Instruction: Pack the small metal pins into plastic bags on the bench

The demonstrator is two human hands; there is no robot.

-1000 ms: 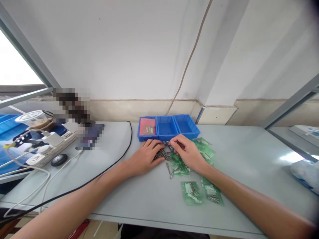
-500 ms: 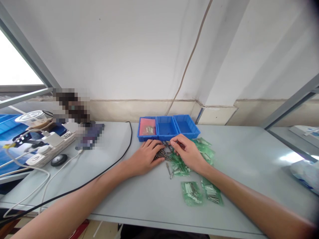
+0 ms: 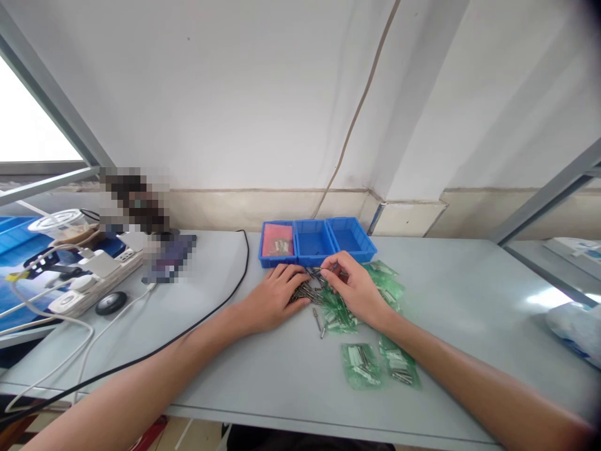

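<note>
My left hand [image 3: 273, 297] lies flat on the grey table [image 3: 225, 351], fingers spread over the edge of a pile of small metal pins [image 3: 307, 292]. My right hand [image 3: 353, 287] is just right of the pile, thumb and fingers pinched on a thin metal pin [image 3: 327, 270]. Green plastic bags of pins [image 3: 378, 364] lie under and in front of my right hand. Three joined blue bins [image 3: 317, 240] stand just beyond both hands; the left one holds a pink bag [image 3: 278, 239].
A black cable [image 3: 197, 322] crosses the table at the left. A white power strip [image 3: 96, 275] with plugs, a round black object [image 3: 108, 302] and blurred items sit far left. Beige wall trim [image 3: 220, 207] runs behind the table. A bagged object [image 3: 575, 326] lies far right.
My right hand has lifted slightly and drawn its fingers together on a pin. My left hand has stayed on the pile.
</note>
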